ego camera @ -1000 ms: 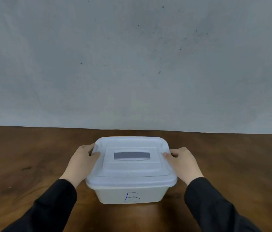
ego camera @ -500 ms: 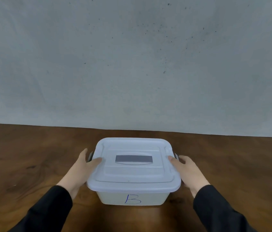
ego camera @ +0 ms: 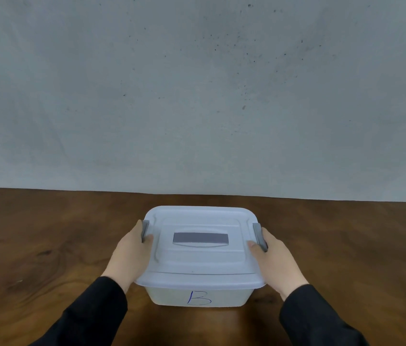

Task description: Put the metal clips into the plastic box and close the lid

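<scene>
My left sleeve (ego camera: 92,310), black, comes in from the near left. My left hand (ego camera: 129,255) is against the left side of the plastic box (ego camera: 197,297); thumb lies on top at the lid (ego camera: 199,260) edge, touching the grey left latch (ego camera: 145,230), which stands up along the lid's left rim. The other fingers go round the far side of the latch, so I cannot tell how they sit.

Box sits near centre on the brown wood tabletop (ego camera: 34,245), translucent white, blue "B" (ego camera: 199,297) handwritten on the near wall. Lid is on, covering the whole top, grey handle (ego camera: 200,238) lying flat in its middle. Metal clips not visible, the box wall is too cloudy to see inside.

Right latch (ego camera: 260,236), grey, stands at the lid's right rim. My right hand (ego camera: 275,260) presses it, thumb on the lid just near-left of the latch, palm on the box side; other fingers hidden behind. Right sleeve (ego camera: 316,318) black, near right. Grey speckled wall (ego camera: 197,96) behind, far.
</scene>
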